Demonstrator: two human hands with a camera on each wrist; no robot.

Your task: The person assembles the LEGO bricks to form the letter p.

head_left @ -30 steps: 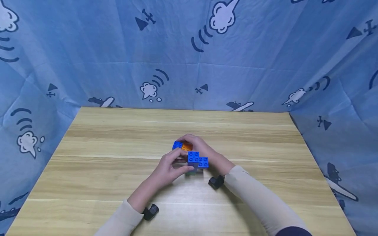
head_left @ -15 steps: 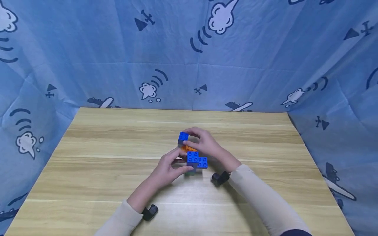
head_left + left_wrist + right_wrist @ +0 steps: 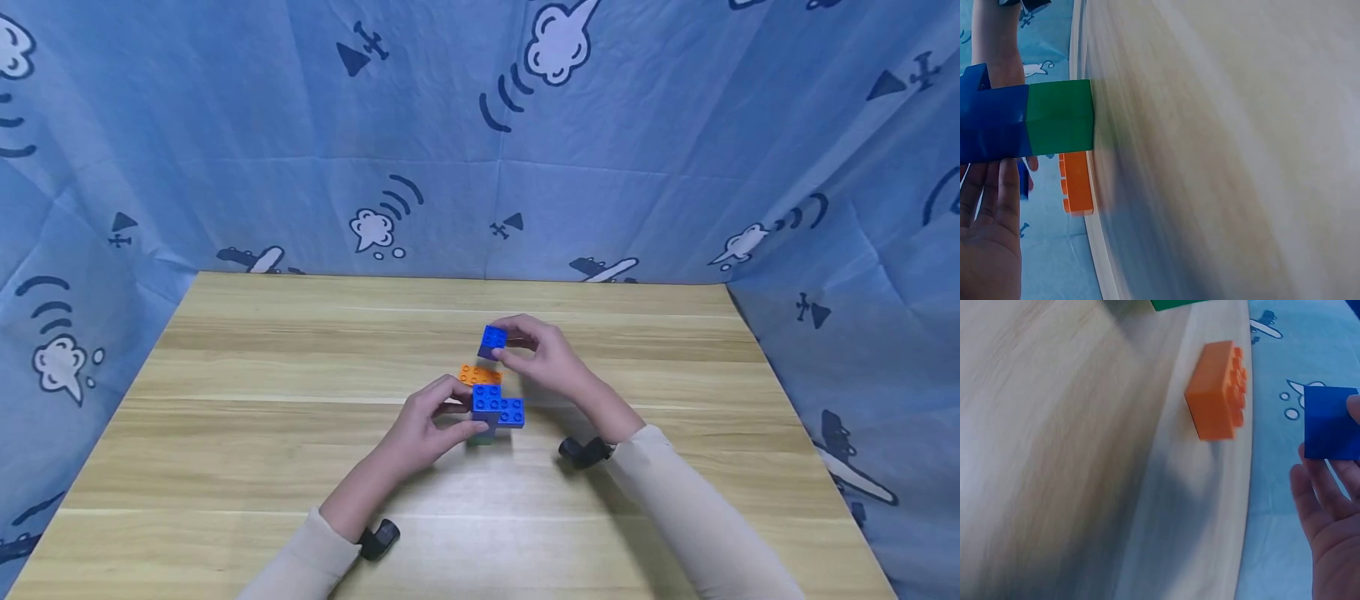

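Observation:
My left hand [image 3: 426, 427] grips a stack of toy building bricks [image 3: 486, 400] between thumb and fingers. Blue bricks form its upper part, one jutting out to the right, and a green brick [image 3: 1060, 119] is at the bottom. Behind the stack, an orange brick [image 3: 480, 375] sits on the table with its studs up; in the right wrist view this orange brick [image 3: 1213, 397] stands apart from everything else. My right hand [image 3: 551, 360] pinches a small blue brick [image 3: 492, 342], held raised beyond the orange one. Part of this blue brick [image 3: 1330, 423] is covered by my thumb.
The wooden table [image 3: 300, 333] reaches back to a blue patterned cloth [image 3: 450, 100], which also hangs at both sides. A black strap device [image 3: 378, 539] is on my left wrist, another black device [image 3: 583, 452] on my right.
My right hand has lifted the small blue brick from beside the orange brick and carried it up and to the right. My left hand keeps its grip on the stack.

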